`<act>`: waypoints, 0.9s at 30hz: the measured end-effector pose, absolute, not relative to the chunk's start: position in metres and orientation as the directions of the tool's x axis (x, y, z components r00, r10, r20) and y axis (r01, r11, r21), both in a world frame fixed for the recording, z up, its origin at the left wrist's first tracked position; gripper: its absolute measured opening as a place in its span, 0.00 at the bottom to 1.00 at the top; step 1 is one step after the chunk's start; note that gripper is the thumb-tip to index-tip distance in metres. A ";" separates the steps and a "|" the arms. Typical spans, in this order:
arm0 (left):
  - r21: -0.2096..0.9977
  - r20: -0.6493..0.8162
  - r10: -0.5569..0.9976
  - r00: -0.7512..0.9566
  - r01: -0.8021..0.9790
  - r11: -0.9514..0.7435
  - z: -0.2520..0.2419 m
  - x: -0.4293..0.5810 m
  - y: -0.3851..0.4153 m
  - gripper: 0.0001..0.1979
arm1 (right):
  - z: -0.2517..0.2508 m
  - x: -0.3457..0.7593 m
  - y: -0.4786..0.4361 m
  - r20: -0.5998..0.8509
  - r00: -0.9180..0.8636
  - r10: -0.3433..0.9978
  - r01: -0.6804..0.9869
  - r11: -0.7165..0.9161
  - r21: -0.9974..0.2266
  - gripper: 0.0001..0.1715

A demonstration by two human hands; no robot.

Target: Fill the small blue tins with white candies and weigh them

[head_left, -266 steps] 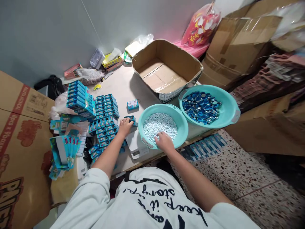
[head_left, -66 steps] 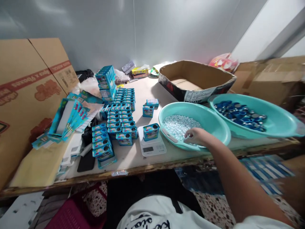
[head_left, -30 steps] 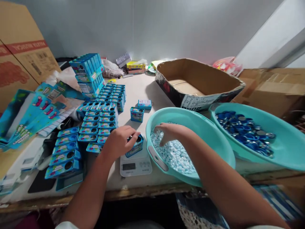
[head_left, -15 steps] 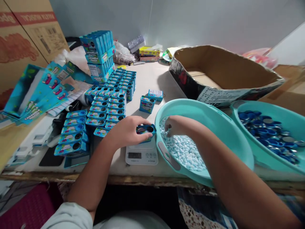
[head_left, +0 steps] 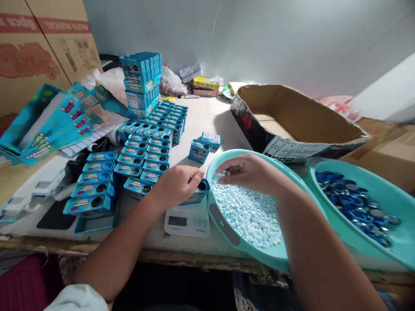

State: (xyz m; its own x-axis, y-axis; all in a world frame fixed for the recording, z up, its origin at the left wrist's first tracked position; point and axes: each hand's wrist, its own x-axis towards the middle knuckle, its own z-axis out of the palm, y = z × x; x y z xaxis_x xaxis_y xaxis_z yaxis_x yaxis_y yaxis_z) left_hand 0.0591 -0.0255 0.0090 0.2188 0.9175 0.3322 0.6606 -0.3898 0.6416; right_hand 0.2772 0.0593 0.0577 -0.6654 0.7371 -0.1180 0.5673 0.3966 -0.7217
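Observation:
My left hand is closed, thumb and fingertips pinched together above a small blue candy tin. Whether anything is between those fingertips I cannot make out. That tin sits on a white digital scale, its round opening facing up and partly behind my hand. Over the turquoise basin, my right hand has its fingers curled around a few pale candies. Small light-blue and white candies cover the bottom of the basin below it.
Rows of blue tins with round openings fill the left of the table, with stacked packs behind. Two tins stand beyond the scale. At right are a second basin of blue lids and a cardboard box.
My left hand has let go of the tin, which rests on the scale, and pinches its fingers above it. My right hand has risen off the candies with some in its fingers. The view has shifted.

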 end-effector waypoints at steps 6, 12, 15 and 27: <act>0.671 0.251 0.945 0.210 0.666 -0.326 0.004 0.061 -0.022 0.18 | 0.051 0.262 0.047 -0.075 -0.742 0.666 0.446 0.407 -0.797 0.24; 0.659 0.227 0.960 0.166 0.699 -0.277 0.001 0.062 -0.020 0.19 | 0.046 0.251 0.036 0.085 -0.738 0.669 0.447 0.580 -0.681 0.09; 0.671 0.211 0.969 0.130 0.701 -0.240 0.001 0.063 -0.019 0.19 | 0.043 0.248 0.033 0.149 -0.753 0.640 0.433 0.653 -0.621 0.09; 0.668 0.148 0.984 0.096 0.724 -0.171 0.006 0.064 -0.018 0.19 | 0.045 0.247 0.027 0.206 -0.821 0.533 0.370 0.771 -0.517 0.08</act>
State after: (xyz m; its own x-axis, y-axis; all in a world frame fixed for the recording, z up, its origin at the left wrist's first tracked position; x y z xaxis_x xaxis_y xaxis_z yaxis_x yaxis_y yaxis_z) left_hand 0.0642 -0.0178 0.0055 0.0956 0.9844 0.1479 0.7241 -0.1707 0.6682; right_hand 0.2467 0.0271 0.0453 -0.8208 0.5326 0.2064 0.3705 0.7714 -0.5174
